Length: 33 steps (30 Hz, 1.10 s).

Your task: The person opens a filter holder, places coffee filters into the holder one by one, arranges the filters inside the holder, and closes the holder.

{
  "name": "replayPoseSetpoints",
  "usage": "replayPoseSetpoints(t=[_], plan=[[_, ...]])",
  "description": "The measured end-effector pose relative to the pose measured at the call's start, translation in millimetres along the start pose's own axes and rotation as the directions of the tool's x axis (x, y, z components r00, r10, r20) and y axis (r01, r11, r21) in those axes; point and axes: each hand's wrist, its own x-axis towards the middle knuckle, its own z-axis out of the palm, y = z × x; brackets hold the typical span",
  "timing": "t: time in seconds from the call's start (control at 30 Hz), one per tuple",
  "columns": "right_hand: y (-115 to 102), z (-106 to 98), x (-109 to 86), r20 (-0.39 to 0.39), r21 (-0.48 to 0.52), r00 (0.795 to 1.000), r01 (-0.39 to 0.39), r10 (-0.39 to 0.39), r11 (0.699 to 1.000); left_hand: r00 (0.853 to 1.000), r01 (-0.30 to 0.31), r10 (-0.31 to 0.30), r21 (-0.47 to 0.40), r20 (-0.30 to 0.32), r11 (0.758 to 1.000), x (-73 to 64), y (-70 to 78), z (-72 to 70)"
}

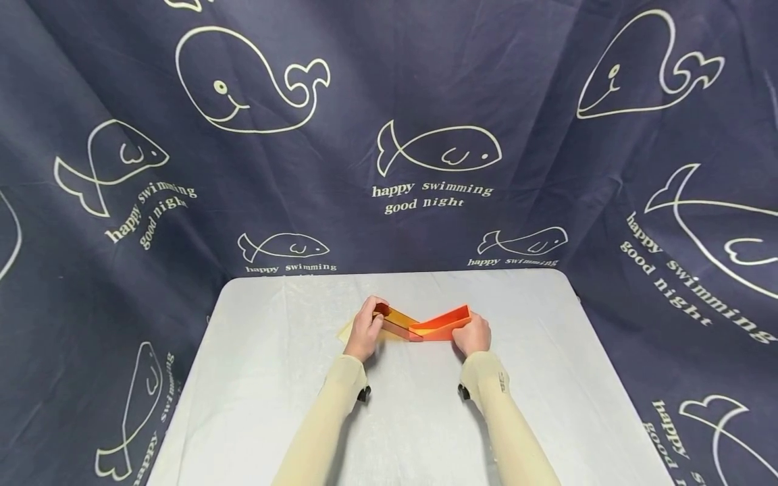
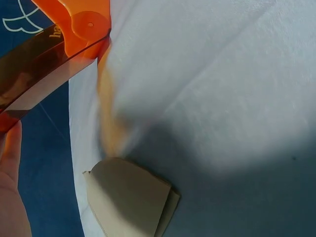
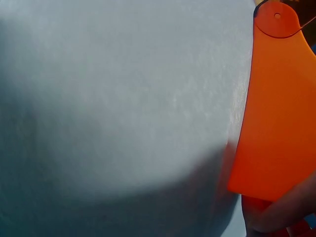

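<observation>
Carefully, with my left fingers (image 1: 371, 307) clamped on the amber section (image 1: 398, 328) and my right fingers (image 1: 465, 333) gripping the orange section (image 1: 445, 330), uneven twisting could crack the pivot (image 3: 277, 16).

A cream left sleeve (image 1: 319, 422) and matching right sleeve (image 1: 513, 425), both long; 2 small black fittings (image 1: 364, 393), 1 near each cuff; small dark marking (image 1: 503, 383) on the right sleeve; left hand (image 1: 365, 329) and right hand (image 1: 473, 335) bare.

Fingers (image 3: 284, 212) at lower end of orange panel (image 3: 274, 118); pale tabletop (image 3: 128, 113) alongside.
</observation>
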Motion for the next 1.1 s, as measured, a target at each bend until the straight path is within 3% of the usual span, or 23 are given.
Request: replayPoseSetpoints(t=[0.5,0.73,0.83,1.0,1.1], plan=[[5.2,2.9,0.7,-0.023,0.0,0.999,0.03,-0.03,1.0,0.995,0.07,-0.069,-0.01,0.073,0.997,-4.6,1.6,-6.4],[4.5,3.4,0.9,-0.008,-0.007,1.0,0.02,-0.02,1.0,0.975,0.185,-0.179,-0.032,0.135,0.982,-15.8,2.3,-18.0],[4.3,3.5,0.4,-0.002,-0.005,1.0,0.015,-0.015,1.0,0.97,0.229,-0.23,0.014,0.084,0.973,-22.5,-3.4,-24.8],[4.3,3.0,0.4,-0.005,-0.014,1.0,0.025,-0.025,1.0,0.963,0.269,-0.264,0.144,-0.055,0.952,-30.4,-21.4,-37.9],[4.3,1.8,1.0,-0.005,-0.02,1.0,0.03,-0.03,0.999,0.949,0.315,-0.297,0.277,-0.106,0.908,-36.1,-31.3,-45.3]])
